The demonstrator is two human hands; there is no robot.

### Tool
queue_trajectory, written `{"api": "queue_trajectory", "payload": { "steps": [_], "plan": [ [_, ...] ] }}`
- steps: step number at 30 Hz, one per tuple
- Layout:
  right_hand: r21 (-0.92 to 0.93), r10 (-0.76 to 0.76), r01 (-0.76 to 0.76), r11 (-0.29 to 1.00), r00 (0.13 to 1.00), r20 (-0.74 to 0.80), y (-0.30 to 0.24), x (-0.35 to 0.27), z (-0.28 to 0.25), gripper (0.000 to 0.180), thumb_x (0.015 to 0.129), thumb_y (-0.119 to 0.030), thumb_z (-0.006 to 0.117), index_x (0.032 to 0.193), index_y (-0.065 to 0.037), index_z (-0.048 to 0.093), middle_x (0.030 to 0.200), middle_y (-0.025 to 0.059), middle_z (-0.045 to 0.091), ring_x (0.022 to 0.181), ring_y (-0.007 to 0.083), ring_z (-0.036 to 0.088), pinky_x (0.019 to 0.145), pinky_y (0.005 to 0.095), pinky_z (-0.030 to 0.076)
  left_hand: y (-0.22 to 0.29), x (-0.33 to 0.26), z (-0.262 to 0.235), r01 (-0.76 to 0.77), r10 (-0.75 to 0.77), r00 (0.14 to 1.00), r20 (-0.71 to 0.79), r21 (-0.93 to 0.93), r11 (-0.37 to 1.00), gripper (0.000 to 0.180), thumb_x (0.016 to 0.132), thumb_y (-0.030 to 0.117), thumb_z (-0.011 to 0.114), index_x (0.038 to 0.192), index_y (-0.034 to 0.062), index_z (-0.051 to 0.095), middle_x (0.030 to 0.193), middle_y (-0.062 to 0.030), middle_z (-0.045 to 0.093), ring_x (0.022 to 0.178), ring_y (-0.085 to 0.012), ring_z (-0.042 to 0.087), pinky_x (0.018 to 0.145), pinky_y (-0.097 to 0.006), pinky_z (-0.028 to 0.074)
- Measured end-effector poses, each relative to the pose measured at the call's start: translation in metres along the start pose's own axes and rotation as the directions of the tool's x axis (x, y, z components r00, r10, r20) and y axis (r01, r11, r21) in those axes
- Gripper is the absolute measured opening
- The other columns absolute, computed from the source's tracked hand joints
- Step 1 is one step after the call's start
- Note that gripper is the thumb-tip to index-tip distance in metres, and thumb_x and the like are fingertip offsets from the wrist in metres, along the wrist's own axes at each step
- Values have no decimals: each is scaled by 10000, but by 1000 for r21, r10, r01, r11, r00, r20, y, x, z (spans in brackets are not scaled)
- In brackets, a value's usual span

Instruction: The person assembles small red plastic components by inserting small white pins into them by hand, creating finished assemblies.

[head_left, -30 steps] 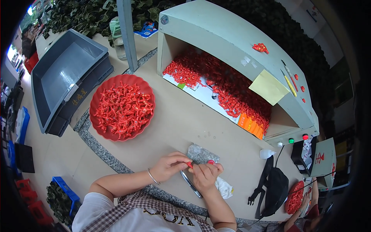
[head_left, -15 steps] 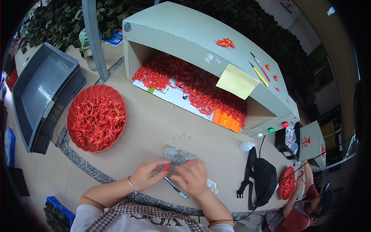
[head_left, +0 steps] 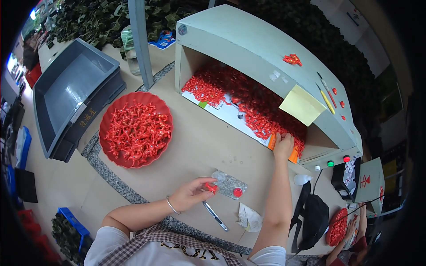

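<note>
A small glossy red piece (head_left: 210, 188) is pinched in the fingertips of my left hand (head_left: 191, 195), above the worktop beside a speckled stone slab (head_left: 230, 182). On that slab sit a small clear dish (head_left: 218, 176) and a red cap-like thing (head_left: 238, 192). My right hand (head_left: 284, 145) reaches to the front edge of a heap of small red pieces (head_left: 257, 117) inside a pale green box-shaped hood (head_left: 230, 37). Its fingers are bent together at the heap, and what they grip is hidden. A silver pen-like tool (head_left: 216, 216) lies just below my left hand.
Left stands a scalloped red bowl (head_left: 103, 133) of red figures, beside stacked grey bins (head_left: 73, 88). A crumpled white wrapper (head_left: 249, 217), a white bottle (head_left: 302, 179) and a black waist bag (head_left: 314, 217) lie right. A co-worker's hand (head_left: 351, 228) is by another red bowl (head_left: 338, 227).
My right hand has gone from beside my left hand out to the red heap under the hood. The left hand still holds its red piece. The whole view has shifted.
</note>
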State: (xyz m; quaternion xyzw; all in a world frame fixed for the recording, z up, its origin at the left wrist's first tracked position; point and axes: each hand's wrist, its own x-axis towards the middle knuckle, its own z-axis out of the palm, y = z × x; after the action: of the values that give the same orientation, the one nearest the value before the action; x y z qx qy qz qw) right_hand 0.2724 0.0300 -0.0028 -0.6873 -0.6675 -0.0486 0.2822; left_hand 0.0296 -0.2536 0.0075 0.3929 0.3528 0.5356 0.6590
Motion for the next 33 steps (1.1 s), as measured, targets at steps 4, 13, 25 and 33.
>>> {"api": "queue_trajectory", "payload": {
  "steps": [4,13,25,33],
  "plan": [
    [-99,-58,55,994,998,-22,-6,-2,10,181,774,-159,614,838,-1,554,914,157,542,868,338,534,740,424,445,0,-1,-4,20,-20,1000,-8,56,998,437,876,68,530,1285,60,375,1061,-59,551,922,-108,540,809,-248,443],
    [412,25,-58,909,996,86,-13,-35,-66,93,827,-73,555,835,20,552,808,114,576,634,203,557,593,323,465,5,-4,2,9,-7,1000,19,-108,994,446,868,36,528,1281,55,361,1050,-72,549,986,-159,553,823,-270,451],
    [780,-326,-11,626,905,274,-90,-212,-150,214,754,37,608,963,4,579,862,127,606,727,219,592,649,286,487,1,-3,10,134,-113,982,152,-135,982,312,862,41,544,1159,40,447,994,-66,559,892,-140,572,796,-265,469],
    [656,-550,337,675,823,143,-101,-219,-151,298,709,15,657,991,11,561,839,129,584,701,254,572,605,327,472,6,-5,8,261,-235,955,179,-142,955,126,875,93,543,982,27,535,836,-49,598,731,-94,559,679,-229,466]
  ]
}}
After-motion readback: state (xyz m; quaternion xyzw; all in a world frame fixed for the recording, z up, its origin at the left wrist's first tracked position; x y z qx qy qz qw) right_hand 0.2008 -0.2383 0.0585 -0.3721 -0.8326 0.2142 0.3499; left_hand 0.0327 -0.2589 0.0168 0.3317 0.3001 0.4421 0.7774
